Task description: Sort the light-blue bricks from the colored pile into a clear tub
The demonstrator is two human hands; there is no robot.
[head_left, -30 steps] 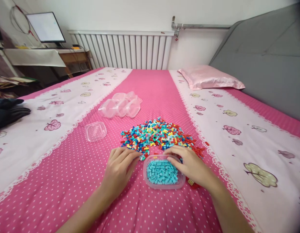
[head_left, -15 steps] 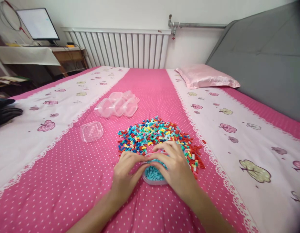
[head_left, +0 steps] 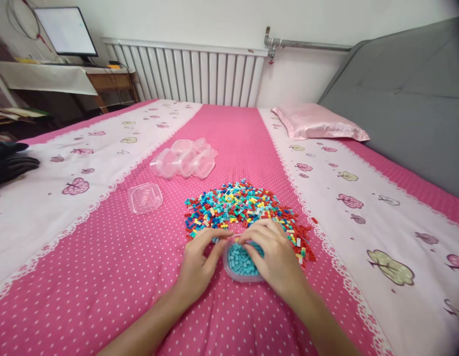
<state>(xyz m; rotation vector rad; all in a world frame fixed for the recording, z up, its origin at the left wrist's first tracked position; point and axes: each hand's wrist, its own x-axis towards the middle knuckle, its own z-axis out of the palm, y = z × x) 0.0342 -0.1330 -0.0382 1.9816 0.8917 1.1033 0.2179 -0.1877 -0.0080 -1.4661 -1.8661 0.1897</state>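
Note:
A clear plastic container (head_left: 226,269) stands on the bed in front of me, with many small light-blue toy bricks (head_left: 241,260) inside. At its upper left edge is my left hand (head_left: 202,257), thumb and forefinger drawn close together; anything between the tips is too small to make out. My right hand (head_left: 274,249) covers the container's right side, its fingers and thumb bent together above the bricks. What those fingertips hold, if anything, is hidden. Just beyond both hands spreads a pile of mixed toy bricks (head_left: 233,202) in red, blue, yellow, green and white.
A clear plastic lid (head_left: 145,198) lies on the pink dotted bedspread (head_left: 148,267), left of the pile. Several clear containers (head_left: 185,158) are grouped farther back. A black glove (head_left: 12,163) is at the left edge, and a pink pillow (head_left: 318,121) lies at the back right.
My hands, which met over the container, have moved apart; the left is now at its left edge. More of the light-blue bricks shows. The whole view has shifted slightly.

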